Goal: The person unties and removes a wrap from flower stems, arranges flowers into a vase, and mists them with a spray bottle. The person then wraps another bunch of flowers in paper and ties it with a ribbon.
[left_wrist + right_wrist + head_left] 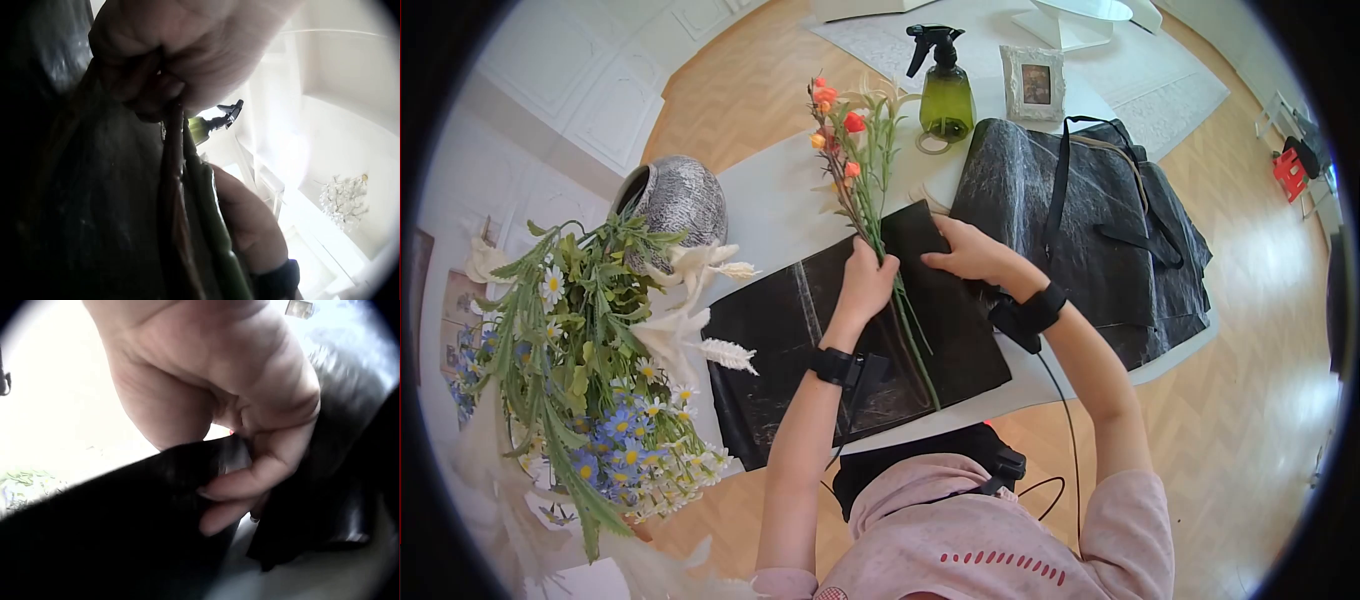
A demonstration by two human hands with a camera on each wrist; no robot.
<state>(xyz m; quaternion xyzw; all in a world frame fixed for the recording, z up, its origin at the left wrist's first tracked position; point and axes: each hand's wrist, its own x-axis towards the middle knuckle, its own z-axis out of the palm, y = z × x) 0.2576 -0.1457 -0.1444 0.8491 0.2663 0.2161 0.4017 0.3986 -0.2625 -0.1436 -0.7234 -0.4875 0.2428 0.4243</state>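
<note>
A bunch of artificial flowers (854,122) with orange and red blooms lies across a dark, glossy sheet (765,335). My left hand (866,283) grips its stems; in the left wrist view, a brown stem and a green stem (215,215) run out below the fist. To the right of the stems, my right hand (975,252) pinches the upper edge of the sheet's folded-up side (955,310). The right wrist view shows fingers (250,481) over one face of that edge (181,469), while the thumb is mostly hidden behind it.
Left of the sheet are a silvery textured vase (688,200) and a large bunch of daisies and greenery (590,400). Behind stand a green spray bottle (946,100) and a small framed picture (1034,85). A dark apron-like pile with straps (1020,190) lies at right.
</note>
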